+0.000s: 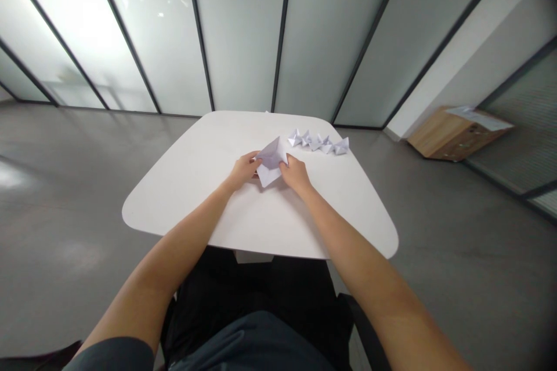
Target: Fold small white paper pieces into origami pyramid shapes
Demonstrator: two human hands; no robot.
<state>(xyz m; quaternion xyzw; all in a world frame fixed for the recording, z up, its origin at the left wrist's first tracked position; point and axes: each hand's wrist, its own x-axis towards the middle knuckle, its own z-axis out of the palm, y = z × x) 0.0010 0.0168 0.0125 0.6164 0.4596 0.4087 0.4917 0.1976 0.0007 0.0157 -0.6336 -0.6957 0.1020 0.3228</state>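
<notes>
Your left hand (243, 170) grips the folded white paper (270, 162) at twelve o'clock, your right hand (296, 175) pinching its other side (fingers curled, neither hand open); too hard a squeeze could crease it. The paper figures (318, 142) sit at one o'clock, where a slipping wrist could knock them.

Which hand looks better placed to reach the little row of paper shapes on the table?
Probably the right hand: it holds the folded paper on the side nearer the row of paper shapes, while the left hand holds the opposite side, farther away.
</notes>
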